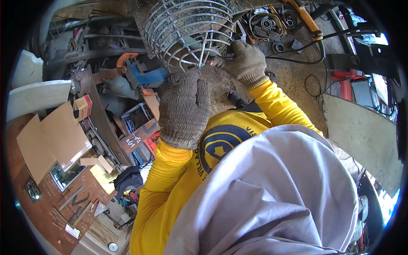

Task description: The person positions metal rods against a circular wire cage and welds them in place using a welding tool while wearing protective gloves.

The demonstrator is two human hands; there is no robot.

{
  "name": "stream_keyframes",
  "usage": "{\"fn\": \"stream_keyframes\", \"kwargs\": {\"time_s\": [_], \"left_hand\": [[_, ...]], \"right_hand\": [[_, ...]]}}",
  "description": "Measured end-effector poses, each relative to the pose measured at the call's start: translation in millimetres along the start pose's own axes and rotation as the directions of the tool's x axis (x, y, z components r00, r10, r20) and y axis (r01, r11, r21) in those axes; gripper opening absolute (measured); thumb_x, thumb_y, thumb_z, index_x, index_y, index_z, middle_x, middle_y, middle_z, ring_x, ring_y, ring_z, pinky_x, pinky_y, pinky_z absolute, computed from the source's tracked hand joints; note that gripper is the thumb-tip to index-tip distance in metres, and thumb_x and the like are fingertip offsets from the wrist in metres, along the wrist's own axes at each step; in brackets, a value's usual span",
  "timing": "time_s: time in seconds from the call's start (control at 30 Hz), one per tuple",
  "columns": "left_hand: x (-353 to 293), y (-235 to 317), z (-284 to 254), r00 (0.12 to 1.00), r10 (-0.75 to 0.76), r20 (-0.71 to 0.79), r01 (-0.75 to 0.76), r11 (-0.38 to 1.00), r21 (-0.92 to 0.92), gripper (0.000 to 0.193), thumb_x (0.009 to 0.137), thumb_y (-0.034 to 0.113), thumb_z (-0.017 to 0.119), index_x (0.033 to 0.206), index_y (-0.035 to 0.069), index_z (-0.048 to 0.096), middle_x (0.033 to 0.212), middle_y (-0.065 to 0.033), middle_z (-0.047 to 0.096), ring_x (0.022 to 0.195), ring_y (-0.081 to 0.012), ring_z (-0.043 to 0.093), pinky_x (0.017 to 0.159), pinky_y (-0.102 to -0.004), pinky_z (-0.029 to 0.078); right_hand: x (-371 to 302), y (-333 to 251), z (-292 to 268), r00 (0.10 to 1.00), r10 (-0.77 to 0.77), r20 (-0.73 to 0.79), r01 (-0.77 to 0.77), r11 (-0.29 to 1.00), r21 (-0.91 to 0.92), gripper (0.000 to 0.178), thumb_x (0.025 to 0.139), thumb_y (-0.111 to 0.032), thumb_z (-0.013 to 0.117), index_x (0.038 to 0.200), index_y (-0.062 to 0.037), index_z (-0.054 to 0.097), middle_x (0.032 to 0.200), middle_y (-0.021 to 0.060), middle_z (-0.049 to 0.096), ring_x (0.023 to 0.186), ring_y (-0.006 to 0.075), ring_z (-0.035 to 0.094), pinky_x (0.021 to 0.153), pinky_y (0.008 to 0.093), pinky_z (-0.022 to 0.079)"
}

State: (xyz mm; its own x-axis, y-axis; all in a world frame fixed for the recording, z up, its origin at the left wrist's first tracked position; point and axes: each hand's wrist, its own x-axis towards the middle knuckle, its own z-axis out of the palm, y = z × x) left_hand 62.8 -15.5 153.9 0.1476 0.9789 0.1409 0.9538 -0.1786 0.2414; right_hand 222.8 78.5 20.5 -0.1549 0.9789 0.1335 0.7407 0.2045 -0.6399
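Observation:
A round cage of bent metal wire [189, 32], with rings joined by straight rods, stands in front of me at the top. My left hand [185, 110], in a grey-brown knit glove, is closed at the cage's near end, its fingertips hidden behind the glove's back. To the right of the cage, my right hand [245, 63], gloved the same way, is closed in a fist with the thumb toward the wires. A slim pale piece [242, 32] rises just above that fist; whether I grip it cannot be made out.
Cables and metal rings [265, 23] lie beyond my right hand, near an orange-handled tool [308, 19]. On the left are a blue metal tool [146, 76], cardboard [53, 140] and a brown board [46, 204] bearing hand tools. A flat panel [361, 140] lies at right.

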Motion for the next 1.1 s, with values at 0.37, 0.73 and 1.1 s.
{"fn": "stream_keyframes", "kwargs": {"time_s": [0.37,0.73,1.1], "left_hand": [[7,-6,-8,0.998,0.001,0.062,0.004,0.997,-0.083,0.030,0.096,0.022,0.062,0.116,0.001,0.064,0.104,-0.0203,0.070,0.091,-0.0365,0.070,0.080,-0.0429,0.055],[5,-5,-2,0.999,-0.051,-0.014,0.049,0.994,-0.095,0.026,0.094,0.020,0.065,0.112,0.003,0.068,0.102,-0.0171,0.072,0.089,-0.0340,0.070,0.080,-0.0408,0.055],[2,3,3,0.985,-0.165,-0.039,0.158,0.978,-0.139,0.020,0.091,0.017,0.066,0.108,0.007,0.066,0.101,-0.0164,0.069,0.088,-0.0356,0.069,0.078,-0.0436,0.054]], "right_hand": [[-4,-4,0,0.999,0.008,-0.052,-0.007,1.000,0.031,0.079,0.060,-0.083,0.071,0.087,-0.0081,0.067,0.075,0.0119,0.068,0.075,0.0359,0.069,0.068,0.0439,0.053],[0,-4,-22,0.972,0.015,0.233,-0.047,0.990,0.133,0.083,0.072,-0.076,0.069,0.122,-0.0102,0.057,0.096,0.0138,0.072,0.086,0.0353,0.070,0.074,0.0436,0.054],[9,57,3,0.897,-0.061,0.439,-0.314,0.609,0.728,0.034,0.099,-0.034,0.064,0.103,-0.0006,0.068,0.081,0.0067,0.067,0.074,0.0128,0.062,0.070,0.0316,0.051]]}}
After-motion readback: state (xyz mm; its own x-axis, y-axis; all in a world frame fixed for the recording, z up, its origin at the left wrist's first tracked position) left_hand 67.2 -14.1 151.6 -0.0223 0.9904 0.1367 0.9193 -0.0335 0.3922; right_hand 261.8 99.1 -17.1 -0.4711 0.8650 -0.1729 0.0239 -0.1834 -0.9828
